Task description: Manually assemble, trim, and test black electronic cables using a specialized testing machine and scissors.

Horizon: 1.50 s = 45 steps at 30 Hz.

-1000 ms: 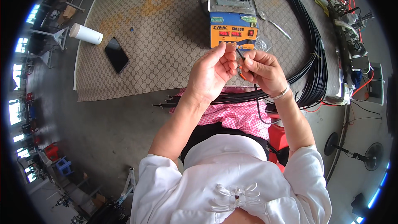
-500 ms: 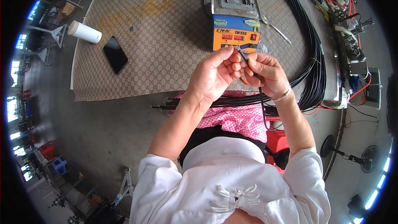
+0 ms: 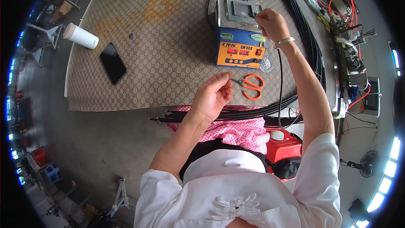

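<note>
Blue-orange box unit (image 3: 239, 47) at far middle of worktop: front panel orange with two small red digit displays (image 3: 237, 51), blue band above with a pale label strip. Black phone (image 3: 113, 63) lying flat on left, screen dark. White cylindrical cup (image 3: 81, 36) on its side far left.

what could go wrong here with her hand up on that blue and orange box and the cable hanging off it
The right hand sits on the metal plate of the box; if that plate is hot, fingers could burn. The black cable it holds hangs past the scissors and could snag or drag them. The cable bundle lies across the lap, off the mat, and might slide down.
</note>
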Available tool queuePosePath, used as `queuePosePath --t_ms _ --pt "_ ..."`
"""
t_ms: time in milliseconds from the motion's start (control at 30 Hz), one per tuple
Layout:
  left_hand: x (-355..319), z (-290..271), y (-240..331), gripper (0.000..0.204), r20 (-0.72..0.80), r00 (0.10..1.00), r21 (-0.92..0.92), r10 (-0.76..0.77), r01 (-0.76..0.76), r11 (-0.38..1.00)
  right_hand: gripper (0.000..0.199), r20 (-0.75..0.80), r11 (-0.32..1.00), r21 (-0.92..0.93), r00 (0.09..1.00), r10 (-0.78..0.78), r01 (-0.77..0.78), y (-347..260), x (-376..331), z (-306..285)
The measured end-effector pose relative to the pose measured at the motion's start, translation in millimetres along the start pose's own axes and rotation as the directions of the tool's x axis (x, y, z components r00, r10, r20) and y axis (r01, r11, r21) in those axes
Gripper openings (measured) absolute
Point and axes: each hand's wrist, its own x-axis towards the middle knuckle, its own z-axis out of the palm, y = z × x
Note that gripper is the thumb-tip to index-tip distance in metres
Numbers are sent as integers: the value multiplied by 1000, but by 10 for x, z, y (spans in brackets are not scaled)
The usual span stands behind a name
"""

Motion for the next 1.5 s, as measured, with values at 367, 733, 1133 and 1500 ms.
queuePosePath --t_ms 367,733,1133,1500 --pt "35 -105 23 12 -18 1000 -29 -12 11 1000 17 36 993 -114 999 19 -15 64 163 86" --pt "41 -108 21 13 -20 1000 -22 -17 16 1000 17 39 997 -63 998 44 -41 47 151 57" --pt "77 -21 38 13 39 998 48 49 -51 998 15 507 404 809 855 -111 -428 22 -421 -120" --pt "42 504 177 19 146 936 197 320 -344 918 10 508 242 854 837 -204 -460 -130 -886 10"
